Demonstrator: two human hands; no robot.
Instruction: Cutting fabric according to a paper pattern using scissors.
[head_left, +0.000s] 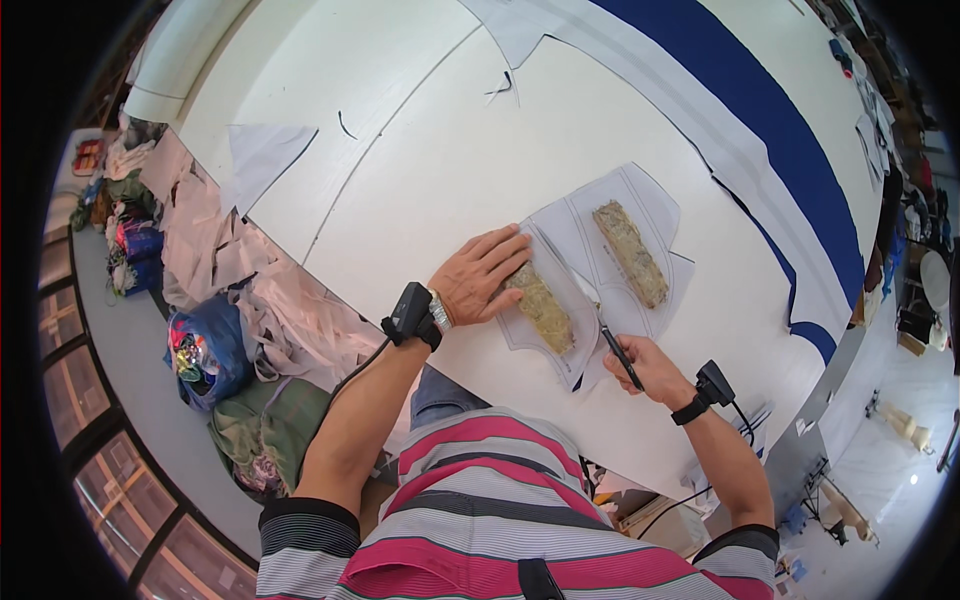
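Observation:
My left hand [482, 272] lies with fingers stretched out on white paper pattern pieces [584, 200], at the top end of a mottled yellowish-brown oblong block [547, 317]. A second, similar block [630, 255] rests on the pieces farther right. My right hand [650, 370] is closed on scissors [617, 350] with black handles; their blades lie at the pattern between the two blocks, partly hard to make out. Both wrists wear black strapped devices with cables.
A white table [420, 140] carries navy fabric [780, 120] with white pieces along the back right, a paper triangle [265, 155] and a white roll [165, 55] at left. Pink scraps [210, 250], a blue bag [205, 355] and a green bag [255, 430] sit beyond the left edge.

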